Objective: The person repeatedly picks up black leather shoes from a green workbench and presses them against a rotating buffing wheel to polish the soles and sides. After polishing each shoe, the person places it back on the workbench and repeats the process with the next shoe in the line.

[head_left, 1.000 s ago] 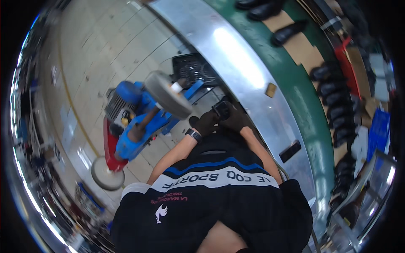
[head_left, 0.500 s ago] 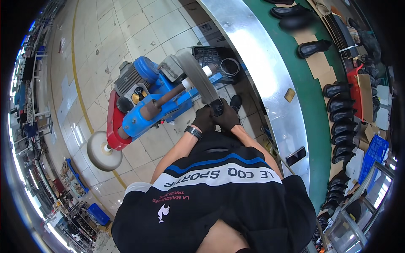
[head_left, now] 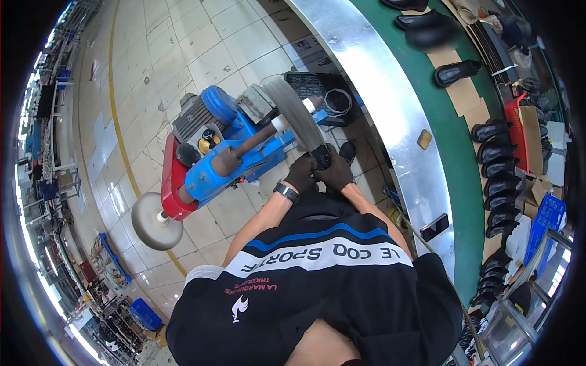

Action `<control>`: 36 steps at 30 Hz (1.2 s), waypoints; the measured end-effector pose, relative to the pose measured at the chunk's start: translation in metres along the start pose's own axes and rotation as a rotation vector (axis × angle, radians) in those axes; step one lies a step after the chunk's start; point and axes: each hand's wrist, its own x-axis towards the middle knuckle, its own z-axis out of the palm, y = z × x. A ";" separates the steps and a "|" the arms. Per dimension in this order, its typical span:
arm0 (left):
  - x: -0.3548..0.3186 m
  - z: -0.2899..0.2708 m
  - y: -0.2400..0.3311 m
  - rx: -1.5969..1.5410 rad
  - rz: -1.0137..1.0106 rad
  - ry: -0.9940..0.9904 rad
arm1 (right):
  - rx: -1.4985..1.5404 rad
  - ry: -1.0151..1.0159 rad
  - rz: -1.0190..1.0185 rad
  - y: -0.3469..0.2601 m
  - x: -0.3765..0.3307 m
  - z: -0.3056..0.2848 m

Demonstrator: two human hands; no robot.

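Both my hands wear dark gloves and grip one black shoe (head_left: 321, 157), pressing it against the lower edge of a grey buffing wheel (head_left: 295, 113). My left hand (head_left: 301, 174) holds the shoe's left side, with a dark watch on its wrist. On the shoe's right side is my right hand (head_left: 334, 175). The wheel sits on the shaft of a blue polishing machine (head_left: 223, 155) with a red base.
A second, white buffing wheel (head_left: 155, 221) is on the machine's other end. A black crate (head_left: 317, 88) stands behind the machine. At the right a green conveyor (head_left: 458, 140) with a metal rim (head_left: 378, 104) carries several black boots (head_left: 491, 131).
The view has shifted so the machine and conveyor sit lower in the picture. My hands stay together on the shoe at the grey wheel.
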 end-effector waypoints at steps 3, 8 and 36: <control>0.002 0.003 -0.006 0.044 -0.011 -0.019 | 0.003 0.015 0.024 -0.003 -0.001 -0.001; 0.003 0.009 -0.018 -0.093 -0.074 -0.052 | -0.020 -0.036 0.025 -0.005 0.001 -0.005; -0.083 0.003 -0.115 -0.441 -1.252 -0.057 | -0.271 0.644 0.749 0.268 -0.069 -0.269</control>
